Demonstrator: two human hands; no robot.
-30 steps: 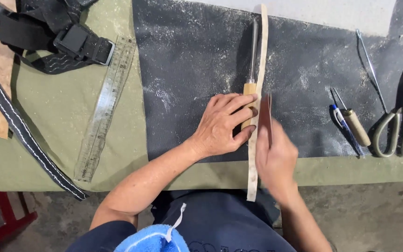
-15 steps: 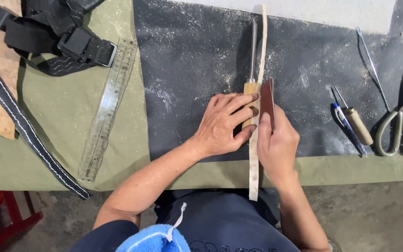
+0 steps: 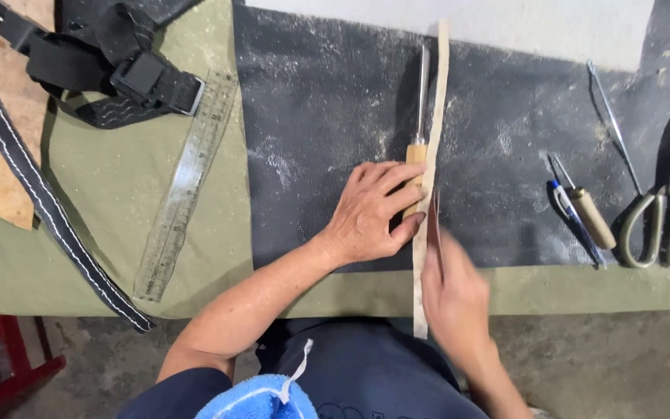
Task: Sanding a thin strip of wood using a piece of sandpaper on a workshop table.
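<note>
The right hand (image 3: 455, 291) has slid back toward the near edge since half a second ago, and it looks blurry. It holds a thin dark blade (image 3: 436, 233) against the long pale leather strip (image 3: 432, 155); the fingers are closed around the blade. The strip runs from far to near across the dark grey work mat (image 3: 312, 116). The left hand (image 3: 374, 213) lies flat with its fingers spread, pressing down on the strip and on the wooden-handled metal tool (image 3: 420, 116) lying just left of it. Far to the right lie big metal scissors (image 3: 664, 209). To the left lies a clear plastic ruler (image 3: 184, 186).
</note>
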